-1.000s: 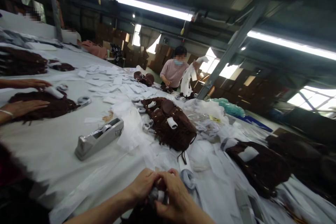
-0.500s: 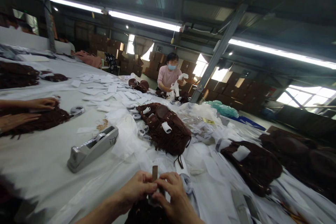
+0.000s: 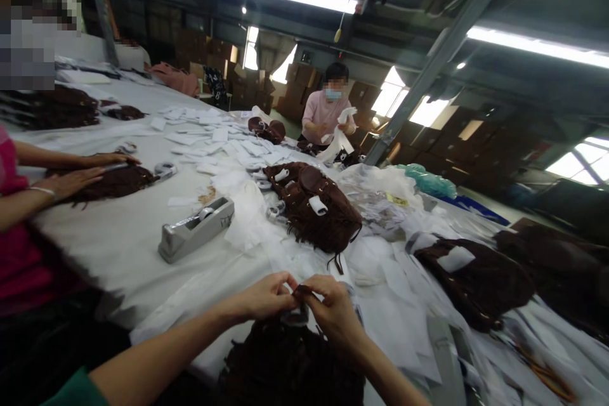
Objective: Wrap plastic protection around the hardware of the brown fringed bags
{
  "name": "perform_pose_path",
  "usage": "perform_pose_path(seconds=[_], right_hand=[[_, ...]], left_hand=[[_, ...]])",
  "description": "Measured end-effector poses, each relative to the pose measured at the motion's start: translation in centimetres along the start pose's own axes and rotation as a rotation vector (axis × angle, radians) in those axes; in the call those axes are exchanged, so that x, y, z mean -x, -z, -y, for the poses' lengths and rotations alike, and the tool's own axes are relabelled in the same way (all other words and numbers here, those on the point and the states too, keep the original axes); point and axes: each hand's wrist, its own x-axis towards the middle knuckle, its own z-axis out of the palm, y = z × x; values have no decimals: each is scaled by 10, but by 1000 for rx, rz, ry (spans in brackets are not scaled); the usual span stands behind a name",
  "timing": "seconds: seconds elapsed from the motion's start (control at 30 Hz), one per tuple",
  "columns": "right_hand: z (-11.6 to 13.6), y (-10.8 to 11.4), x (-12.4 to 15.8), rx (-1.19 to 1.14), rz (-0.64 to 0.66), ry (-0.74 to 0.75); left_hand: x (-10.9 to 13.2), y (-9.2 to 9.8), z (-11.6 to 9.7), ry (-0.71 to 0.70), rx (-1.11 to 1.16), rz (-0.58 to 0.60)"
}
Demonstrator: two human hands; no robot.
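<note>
My left hand and my right hand meet at the near side of the table, thumbs and fingertips pinched on a short brown strap. Below them is a dark brown fringed bag, partly cut off by the frame's lower edge. A dark buckle-like piece shows at the bag's top, too blurred to make out. Just beyond my hands lies another brown fringed bag, with white wrapping around one of its parts.
A grey tape dispenser stands to the left, another grey dispenser at the lower right. White paper pieces cover the table. A co-worker's hands rest on a bag at left; a masked person handles white material across the table.
The strap end that stood up above my fingers is now bent down between them. The view has shifted left and down, showing more of the bag and the co-worker at left.
</note>
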Motion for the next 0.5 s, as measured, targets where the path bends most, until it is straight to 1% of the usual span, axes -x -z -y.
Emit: perform_pose_path(seconds=[0.07, 0.17, 0.27, 0.33, 0.37, 0.5], right_hand=[[-2, -3, -1, 11, -5, 32], [-4, -5, -3, 52, -5, 70], [-6, -6, -6, 130, 9, 125], [-6, -8, -6, 188, 17, 160], [-7, -9, -6, 226, 18, 178], [-7, -14, -4, 384, 40, 254]], left_hand=[[0, 3, 2, 30, 96, -56], [0, 5, 0, 74, 333, -116], [0, 7, -4, 84, 515, -82], [-1, 8, -4, 71, 583, -53], [-1, 8, -3, 62, 602, -60], [-7, 7, 4, 51, 662, -165]])
